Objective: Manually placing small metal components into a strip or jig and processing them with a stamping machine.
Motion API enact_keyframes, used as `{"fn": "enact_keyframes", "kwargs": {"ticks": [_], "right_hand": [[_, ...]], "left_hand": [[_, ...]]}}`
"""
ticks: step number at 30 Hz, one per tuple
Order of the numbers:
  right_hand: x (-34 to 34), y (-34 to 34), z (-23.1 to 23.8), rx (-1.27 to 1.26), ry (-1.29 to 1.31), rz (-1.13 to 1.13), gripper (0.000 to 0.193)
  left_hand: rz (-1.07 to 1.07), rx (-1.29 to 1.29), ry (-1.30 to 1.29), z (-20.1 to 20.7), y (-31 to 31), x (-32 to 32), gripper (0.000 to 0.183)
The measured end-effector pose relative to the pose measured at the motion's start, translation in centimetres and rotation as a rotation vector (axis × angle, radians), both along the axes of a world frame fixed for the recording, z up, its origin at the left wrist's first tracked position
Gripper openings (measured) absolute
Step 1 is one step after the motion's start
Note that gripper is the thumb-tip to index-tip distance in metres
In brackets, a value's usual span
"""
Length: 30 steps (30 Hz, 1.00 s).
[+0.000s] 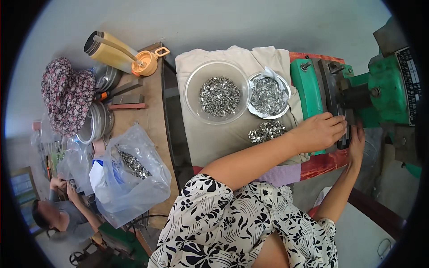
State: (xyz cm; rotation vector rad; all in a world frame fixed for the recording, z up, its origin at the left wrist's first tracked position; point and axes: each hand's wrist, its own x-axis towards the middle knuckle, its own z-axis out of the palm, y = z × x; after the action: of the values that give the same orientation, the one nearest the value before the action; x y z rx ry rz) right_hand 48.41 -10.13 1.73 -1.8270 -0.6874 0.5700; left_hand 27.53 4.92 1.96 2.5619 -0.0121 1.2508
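Observation:
My left hand (pixel 318 132) rests over the dark metal die block (pixel 328 85) of a green press (pixel 382 96), its fingers bent and pressed together at the block's near end. Whatever they may pinch is too small to make out. On the block's right side is my right hand (pixel 356 142), its fingers stretched out along the edge and their tips partly hidden. A pile of small shiny metal pieces (pixel 267 132) lies on the cloth by my left forearm. Behind it stand a lined bowl of slim metal pieces (pixel 268 94) and a clear tub of small metal parts (pixel 219 96).
A beige cloth (pixel 210 143) covers the work table. On the wooden table (pixel 156 107) to the left are a plastic bag with metal parts (pixel 134 174), a yellow bottle (pixel 111 51), a floral cloth item (pixel 67 96) and jars. A person (pixel 73 219) works at the far left.

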Motion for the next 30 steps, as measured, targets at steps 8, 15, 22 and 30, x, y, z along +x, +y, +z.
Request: {"fn": "enact_keyframes", "kwargs": {"ticks": [8, 15, 22, 30], "right_hand": [[0.5, 0.3, -0.9, -0.015, -0.111, -0.090, 0.038], [-1.0, 0.4, -0.5, 0.061, -0.227, -0.173, 0.033], [3.7, -6.2, 6.4, 0.511, -1.060, -0.986, 0.043], [10.2, -7.6, 15.0, 0.813, -0.525, -0.450, 0.079]], "left_hand": [[-0.058, -0.094, -0.007, -0.3, 0.0, 0.3, 0.037], [-0.128, -0.229, -0.062, -1.9, -0.7, 0.4, 0.037], [-0.048, -0.595, -0.026, -1.4, -1.8, -0.5, 0.098], [0.032, -0.725, -0.034, -1.5, -3.1, 1.4, 0.108]]}}
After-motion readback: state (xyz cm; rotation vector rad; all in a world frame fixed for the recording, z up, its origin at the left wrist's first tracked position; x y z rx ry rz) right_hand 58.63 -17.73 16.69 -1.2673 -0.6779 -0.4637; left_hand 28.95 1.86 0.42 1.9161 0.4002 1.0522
